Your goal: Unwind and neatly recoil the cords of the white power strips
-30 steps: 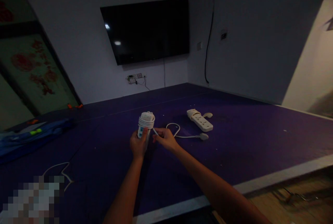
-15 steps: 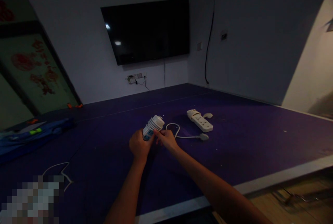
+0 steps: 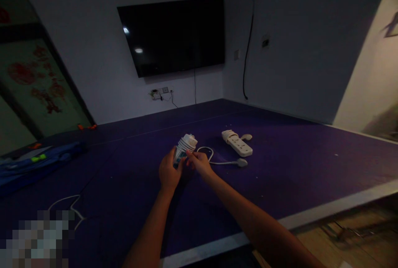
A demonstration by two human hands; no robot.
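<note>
My left hand (image 3: pixel 169 170) is wrapped round a white power strip (image 3: pixel 188 140) with blue-grey socket faces, held tilted above the purple surface. Several turns of its white cord (image 3: pixel 184 145) circle the strip near its far end. My right hand (image 3: pixel 199 162) is closed at the strip's right side, thumb and finger pinched by the cord windings; the bit of cord between them is mostly hidden. From there a loose loop of cord runs right to a white plug (image 3: pixel 241 163) lying on the surface. Beyond it lies a second white power strip (image 3: pixel 241 147), cord wound round its far end.
The purple platform (image 3: pixel 295 168) has a pale front edge (image 3: pixel 326 206). Blue cloth (image 3: pixel 59 156) lies at the left, a thin white cord (image 3: pixel 73 205) nearer. On the back wall hang a television (image 3: pixel 177 37) and wall sockets (image 3: pixel 161 92); a black cable (image 3: pixel 248 60) dangles in the corner.
My left hand has turned slightly with the power strip, and its fingers now cover more of the socket faces. My right fingers have risen a little along the windings. The view has shifted slightly.
</note>
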